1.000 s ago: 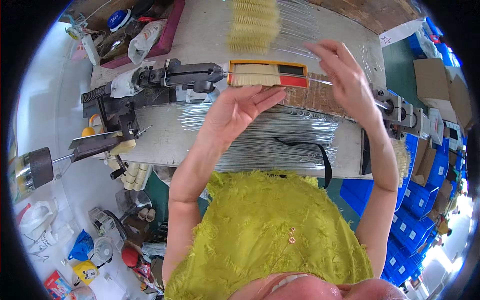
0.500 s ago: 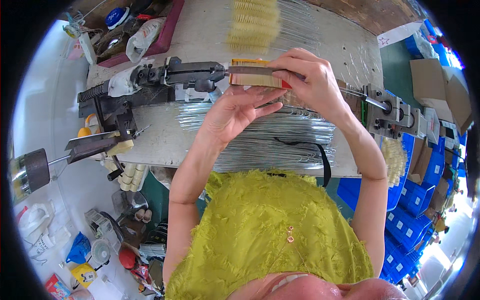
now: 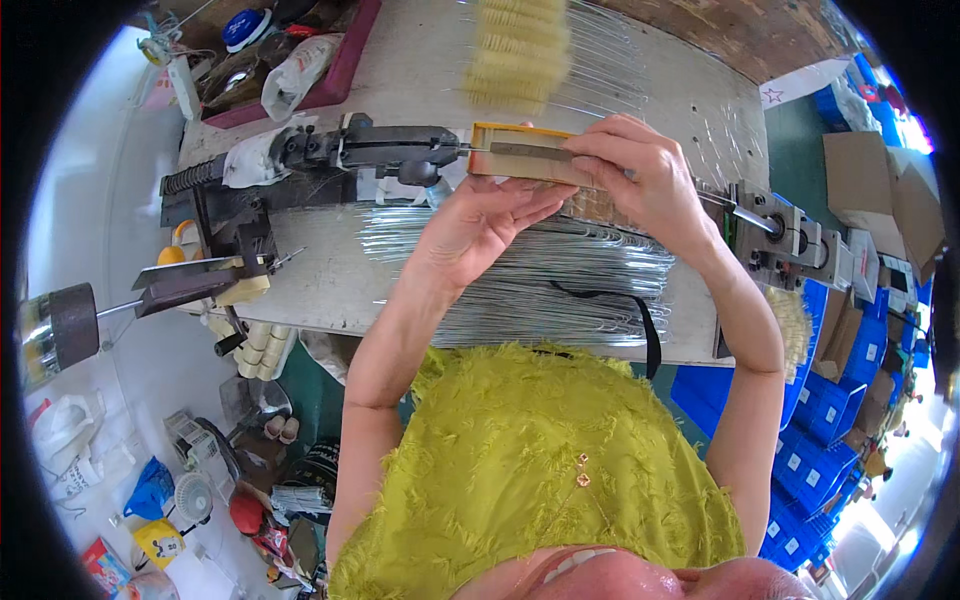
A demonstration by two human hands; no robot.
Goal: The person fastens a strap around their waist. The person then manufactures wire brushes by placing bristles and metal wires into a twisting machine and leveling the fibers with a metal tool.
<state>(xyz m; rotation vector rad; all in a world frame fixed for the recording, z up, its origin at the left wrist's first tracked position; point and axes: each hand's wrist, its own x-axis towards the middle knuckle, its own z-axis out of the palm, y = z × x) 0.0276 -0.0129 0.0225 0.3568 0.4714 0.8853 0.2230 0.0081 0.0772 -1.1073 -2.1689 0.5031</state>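
Note:
A shallow box [image 3: 484, 163] with a yellow-orange rim lies between my hands, its left end against the black clamp [image 3: 400, 147] of a bench machine. A dark flat strip [image 3: 528, 151] runs lengthwise across it. My right hand [image 3: 635, 170] pinches the strip's right end between thumb and fingers, over the box's right end. From the near side, my left hand [image 3: 482, 222] is turned palm up, its fingers together along the box's lower edge and partly under it. Its thumb is partly hidden by the box. Just below my hands lies a thick bundle of thin metal wires [image 3: 540, 290].
Cream bristle pieces on wires [image 3: 520, 55] lie at the bench's far side. A metal shaft and bearing block [image 3: 790, 228] stand at right. A maroon tray [image 3: 335, 85] holds bags and tools at far left. Blue bins [image 3: 815, 460] and a cardboard box [image 3: 860, 175] are at right.
My right hand has shifted slightly right and down along the strip, uncovering more of the box. My left hand's fingers have drawn closer together beneath the box edge.

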